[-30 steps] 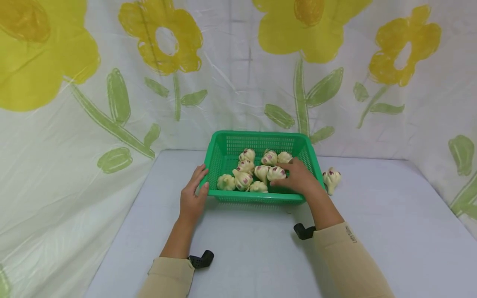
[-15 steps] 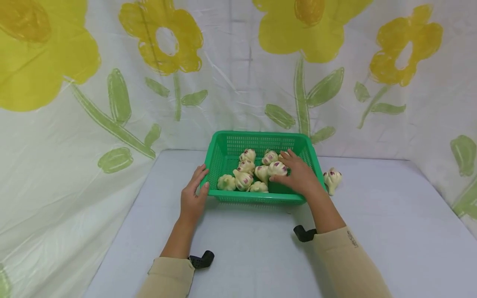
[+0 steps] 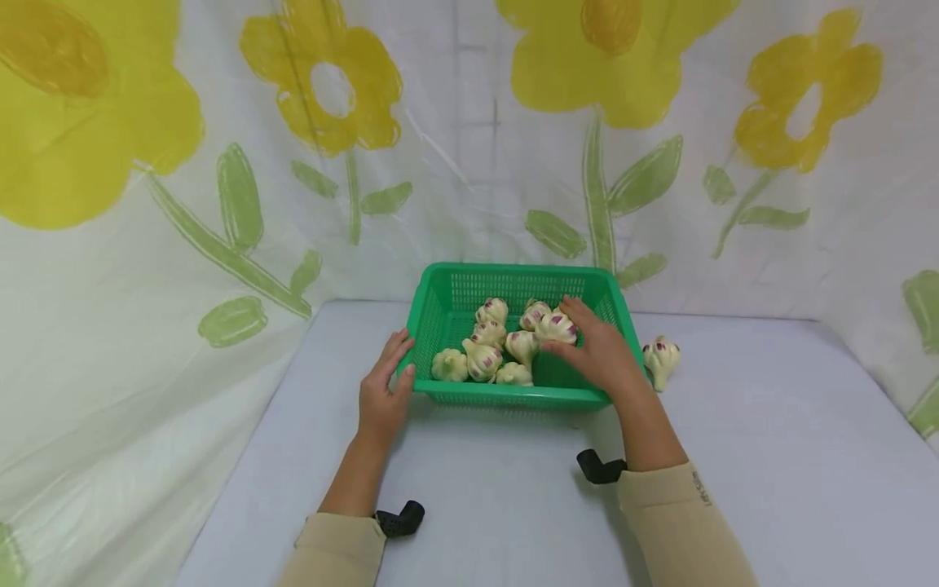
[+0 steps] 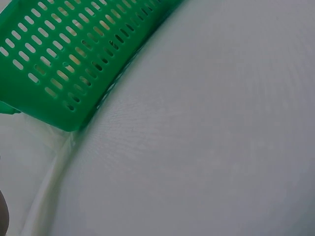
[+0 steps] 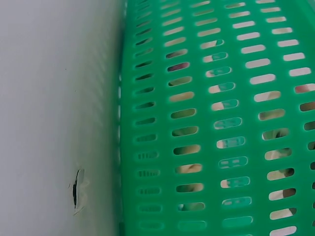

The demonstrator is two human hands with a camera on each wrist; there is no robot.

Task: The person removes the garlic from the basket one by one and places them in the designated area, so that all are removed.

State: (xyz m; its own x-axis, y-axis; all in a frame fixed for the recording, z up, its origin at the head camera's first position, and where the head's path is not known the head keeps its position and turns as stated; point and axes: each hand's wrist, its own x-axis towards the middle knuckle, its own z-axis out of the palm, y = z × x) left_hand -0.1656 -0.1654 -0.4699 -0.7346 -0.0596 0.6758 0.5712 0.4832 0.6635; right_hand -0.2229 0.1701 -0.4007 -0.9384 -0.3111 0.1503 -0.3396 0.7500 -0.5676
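Observation:
A green plastic basket (image 3: 506, 392) with slotted walls holds several garlic bulbs (image 3: 482, 361), cream with purple patches. My left hand (image 3: 381, 399) rests along the basket's left rim, fingers extended and thumb near the front corner. Inside the right part of the basket, my right hand (image 3: 603, 357) grips a garlic bulb (image 3: 555, 328) between thumb and fingers, over the other bulbs. The wrist views mostly show the basket's slotted wall, from the left (image 4: 74, 59) and the right (image 5: 206, 142); there the gripped bulb is hidden.
One more garlic bulb (image 3: 662, 360) lies on the white-covered table (image 3: 506, 505), just right of the basket. A pale curtain (image 3: 469, 187) printed with yellow flowers hangs right behind the table. A small tear (image 5: 78, 191) shows in the cloth.
My right hand has lifted its garlic bulb a little and moved it slightly back within the basket. The left hand stays at the rim. The head view has shifted slightly.

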